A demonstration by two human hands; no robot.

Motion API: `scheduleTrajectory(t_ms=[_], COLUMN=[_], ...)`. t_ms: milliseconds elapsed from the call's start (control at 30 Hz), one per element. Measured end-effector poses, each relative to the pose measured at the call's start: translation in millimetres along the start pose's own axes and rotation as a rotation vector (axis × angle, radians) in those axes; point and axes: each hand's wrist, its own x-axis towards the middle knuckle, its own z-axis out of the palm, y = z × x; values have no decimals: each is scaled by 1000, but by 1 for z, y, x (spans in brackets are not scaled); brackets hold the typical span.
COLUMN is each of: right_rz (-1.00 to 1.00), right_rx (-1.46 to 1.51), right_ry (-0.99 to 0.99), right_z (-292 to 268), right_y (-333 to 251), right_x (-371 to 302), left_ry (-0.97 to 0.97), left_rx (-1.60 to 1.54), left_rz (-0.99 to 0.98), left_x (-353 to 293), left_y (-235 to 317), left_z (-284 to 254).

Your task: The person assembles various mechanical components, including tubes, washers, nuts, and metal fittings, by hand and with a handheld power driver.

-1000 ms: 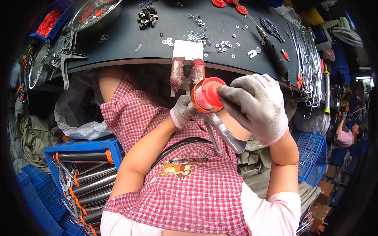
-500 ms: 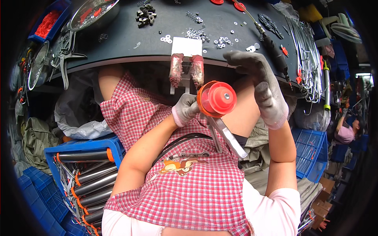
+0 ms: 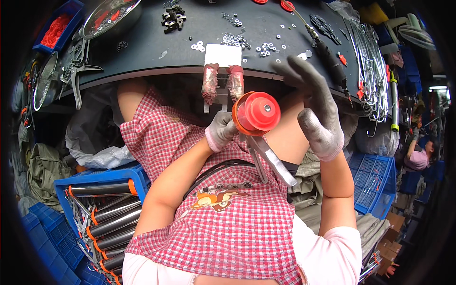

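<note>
My left hand (image 3: 221, 131), in a grey glove, is closed round the orange-rimmed barrel of a caulking gun (image 3: 259, 114). Its end points up towards me, with red plunger discs and a bolt at their centre. The gun's silver handle and trigger (image 3: 273, 161) slant down to the right over my apron. To the right of the discs my gloved right hand (image 3: 323, 111) is raised, touching nothing, its fingers stretched and thumb apart; the fingertips are slightly blurred. Just beyond the gun, a clamp with two wrapped jaws (image 3: 236, 83) and a white plate (image 3: 223, 55) sits at the bench edge.
Washers (image 3: 266, 49), springs and black clips (image 3: 173, 19) lie on the dark bench (image 3: 142, 52). A power screwdriver (image 3: 332, 66) and bent metal rods (image 3: 373, 71) are at right. A blue crate (image 3: 59, 183) of black tubes stands lower left. Another person (image 3: 418, 156) is far right.
My right hand has swung, its fingers turning more upright and the thumb spreading away. The caulking gun in my left hand has shifted slightly left.
</note>
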Motion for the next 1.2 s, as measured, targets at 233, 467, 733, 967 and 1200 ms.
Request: scheduleTrajectory(t_ms=[233,467,733,967,1200], right_rz=[-25,133,170,78,249], right_rx=[-79,-53,-205,-37,110], right_ry=[-413,-248,-204,-696,-491], right_z=[-19,-7,-30,-20,-11], right_y=[3,-1,0,11,-2], right_x=[0,-9,-5,4,-1], left_ry=[27,18,27,-5,65], left_rx=[-176,-140,-64,-307,-196], left_rz=[-70,-141,-58,-145,-151], left_x=[3,-2,-1,-1,-3], left_y=[5,-11,-13,-15,-11], left_z=[2,-2,3,-7,2])
